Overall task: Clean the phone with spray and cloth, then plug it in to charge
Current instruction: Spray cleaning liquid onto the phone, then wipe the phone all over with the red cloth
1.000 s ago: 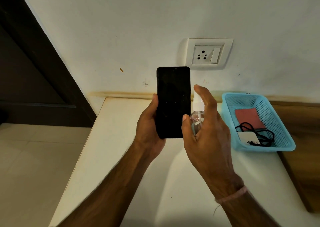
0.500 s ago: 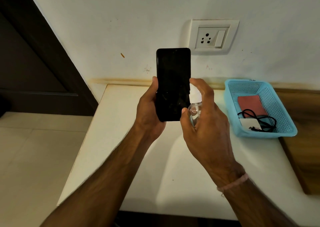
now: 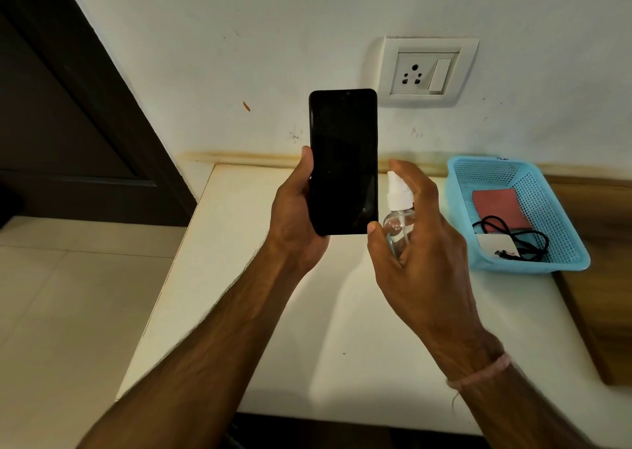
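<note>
My left hand (image 3: 294, 223) grips a black phone (image 3: 343, 161) upright above the white table, its dark screen facing me. Just right of the phone, my right hand (image 3: 420, 243) holds a small clear spray bottle (image 3: 398, 219) with a white nozzle. The index finger sits on top of the nozzle, which points toward the phone. In the blue basket (image 3: 567, 223) at the right lie a red cloth (image 3: 497, 207), a black cable (image 3: 516, 240) and a white charger (image 3: 494, 245). A wall socket (image 3: 429, 70) with a switch is above and right of the phone.
The white table (image 3: 307, 329) stands against a white wall. A dark door (image 3: 61, 106) and a tiled floor (image 3: 61, 311) are to the left. Wooden furniture (image 3: 602, 294) adjoins the table on the right, behind and beside the basket.
The bottle has shifted a little to the right, away from the phone's edge, so its white nozzle now shows fully. The phone stays upright in my left hand.
</note>
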